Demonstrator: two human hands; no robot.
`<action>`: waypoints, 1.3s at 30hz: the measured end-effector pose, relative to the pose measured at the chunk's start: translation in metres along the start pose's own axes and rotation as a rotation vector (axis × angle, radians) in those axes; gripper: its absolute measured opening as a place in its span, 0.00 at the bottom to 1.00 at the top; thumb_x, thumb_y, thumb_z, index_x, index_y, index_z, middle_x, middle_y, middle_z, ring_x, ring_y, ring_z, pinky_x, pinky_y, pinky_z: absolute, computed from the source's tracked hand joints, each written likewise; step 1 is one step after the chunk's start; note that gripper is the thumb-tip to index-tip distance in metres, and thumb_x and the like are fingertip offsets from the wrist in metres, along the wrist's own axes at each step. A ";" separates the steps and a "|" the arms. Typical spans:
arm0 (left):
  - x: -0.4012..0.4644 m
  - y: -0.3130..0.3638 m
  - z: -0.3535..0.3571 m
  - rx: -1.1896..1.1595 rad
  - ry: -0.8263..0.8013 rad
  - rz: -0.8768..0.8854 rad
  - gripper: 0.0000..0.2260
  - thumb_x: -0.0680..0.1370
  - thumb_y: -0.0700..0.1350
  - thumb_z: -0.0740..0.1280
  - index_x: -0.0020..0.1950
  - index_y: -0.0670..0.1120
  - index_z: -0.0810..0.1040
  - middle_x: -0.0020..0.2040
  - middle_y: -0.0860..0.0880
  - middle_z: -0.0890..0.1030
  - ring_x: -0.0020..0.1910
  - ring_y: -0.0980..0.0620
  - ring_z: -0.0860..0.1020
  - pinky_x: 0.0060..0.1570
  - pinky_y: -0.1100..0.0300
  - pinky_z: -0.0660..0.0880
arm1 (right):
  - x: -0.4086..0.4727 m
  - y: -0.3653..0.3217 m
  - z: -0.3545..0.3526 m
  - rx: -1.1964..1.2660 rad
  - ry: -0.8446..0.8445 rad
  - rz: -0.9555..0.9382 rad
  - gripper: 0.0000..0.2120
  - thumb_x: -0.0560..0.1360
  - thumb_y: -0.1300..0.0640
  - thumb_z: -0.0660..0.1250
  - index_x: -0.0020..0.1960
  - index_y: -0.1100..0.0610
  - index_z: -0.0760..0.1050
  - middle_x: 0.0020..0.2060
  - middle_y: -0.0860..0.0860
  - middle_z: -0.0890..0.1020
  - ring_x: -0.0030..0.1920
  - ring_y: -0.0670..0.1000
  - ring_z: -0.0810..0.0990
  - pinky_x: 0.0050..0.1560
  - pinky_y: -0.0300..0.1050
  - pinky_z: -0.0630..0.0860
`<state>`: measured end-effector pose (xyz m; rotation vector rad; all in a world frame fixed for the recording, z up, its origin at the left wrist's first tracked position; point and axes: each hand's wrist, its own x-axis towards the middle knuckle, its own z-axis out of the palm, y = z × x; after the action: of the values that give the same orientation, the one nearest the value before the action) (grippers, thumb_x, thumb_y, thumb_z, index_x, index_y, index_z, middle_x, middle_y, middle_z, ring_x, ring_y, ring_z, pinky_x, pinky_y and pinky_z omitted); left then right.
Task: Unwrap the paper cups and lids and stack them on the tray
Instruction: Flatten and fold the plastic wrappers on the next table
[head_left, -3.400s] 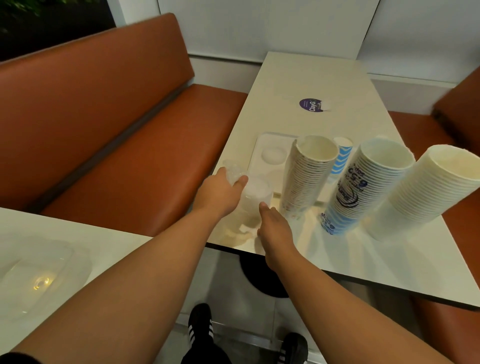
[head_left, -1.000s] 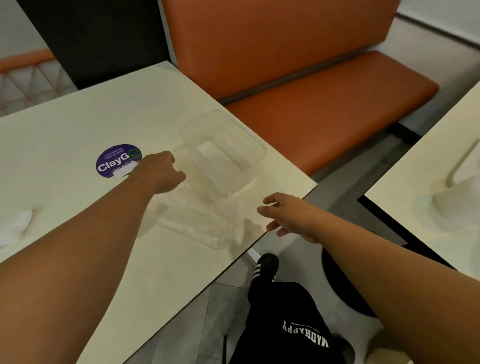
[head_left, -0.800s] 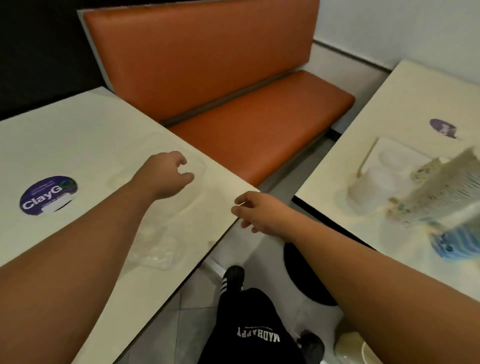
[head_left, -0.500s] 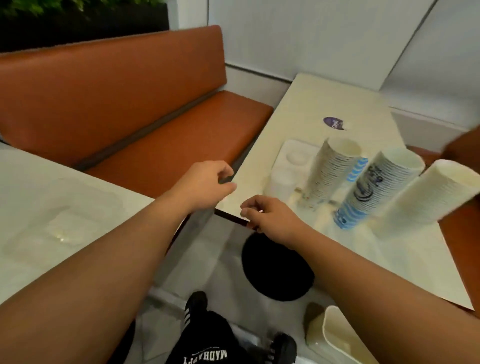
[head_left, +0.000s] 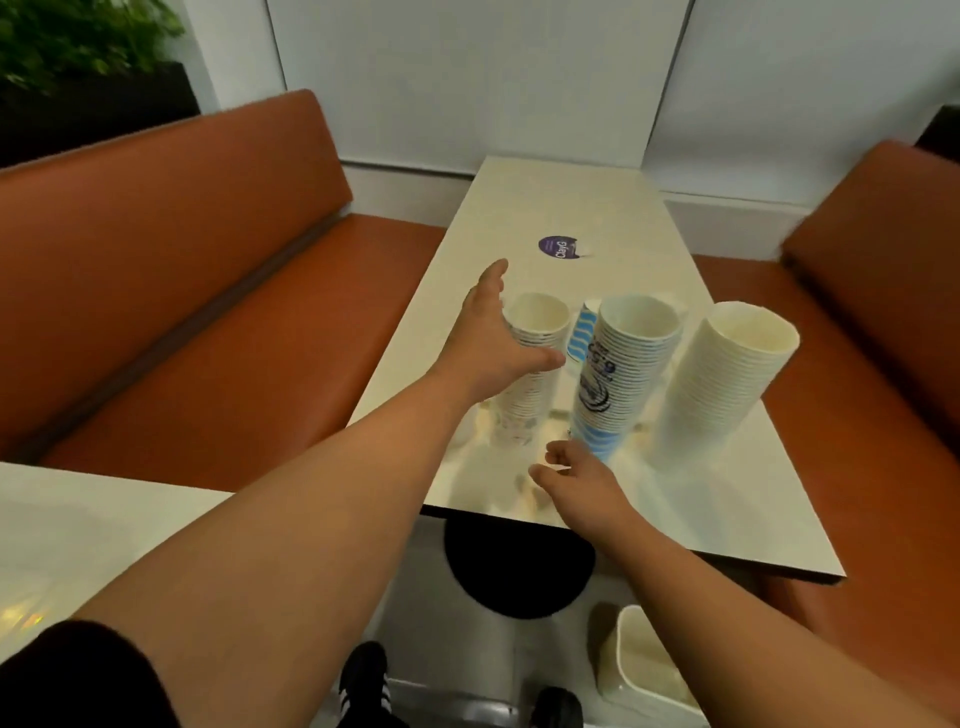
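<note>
Three tall stacks of paper cups lean on the cream table (head_left: 582, 202): a white printed stack (head_left: 535, 374) at the left, a blue-printed stack (head_left: 626, 374) in the middle and a plain white stack (head_left: 727, 374) at the right. Behind them stands a short blue-striped stack (head_left: 582, 332). My left hand (head_left: 493, 343) is open and spread around the upper part of the left stack, thumb in front and fingers behind. I cannot tell whether it touches. My right hand (head_left: 576, 480) hovers over the table's near edge with loosely curled fingers, holding nothing. My left forearm hides the tray and lids.
Orange benches run along the left (head_left: 208, 312) and right (head_left: 883, 322) of the table. A purple sticker (head_left: 558, 248) lies beyond the cups. A white bin (head_left: 639, 670) stands on the floor by my feet. A second table (head_left: 78, 545) is at lower left.
The view swung from the left table, where the clear wrapper stayed, back to the cup table. My left hand reached forward and spread around the left stack. My right hand moved over the table's near edge.
</note>
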<state>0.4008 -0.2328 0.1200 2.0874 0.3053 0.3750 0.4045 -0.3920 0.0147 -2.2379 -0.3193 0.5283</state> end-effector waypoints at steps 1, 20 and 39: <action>0.005 0.000 0.003 0.002 -0.007 0.000 0.53 0.64 0.47 0.82 0.79 0.51 0.51 0.76 0.47 0.62 0.73 0.50 0.63 0.65 0.62 0.60 | 0.003 0.003 0.001 -0.003 -0.010 0.018 0.25 0.77 0.49 0.67 0.71 0.56 0.69 0.67 0.51 0.75 0.60 0.51 0.76 0.61 0.45 0.71; -0.050 0.003 -0.023 -0.133 0.109 0.059 0.44 0.68 0.61 0.76 0.77 0.55 0.57 0.72 0.57 0.68 0.66 0.58 0.69 0.64 0.61 0.66 | 0.005 -0.049 0.027 0.428 0.207 -0.235 0.35 0.61 0.54 0.81 0.61 0.45 0.66 0.49 0.37 0.79 0.49 0.42 0.80 0.43 0.33 0.76; -0.088 0.021 -0.062 -1.392 0.431 -0.458 0.17 0.76 0.57 0.68 0.58 0.46 0.75 0.52 0.40 0.83 0.50 0.40 0.83 0.56 0.39 0.78 | -0.090 -0.105 -0.015 0.593 0.474 -0.568 0.33 0.60 0.44 0.79 0.60 0.45 0.69 0.57 0.43 0.77 0.57 0.42 0.77 0.55 0.34 0.73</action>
<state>0.2976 -0.2266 0.1563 0.5394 0.5487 0.5339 0.3261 -0.3687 0.1278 -1.5323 -0.4544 -0.1987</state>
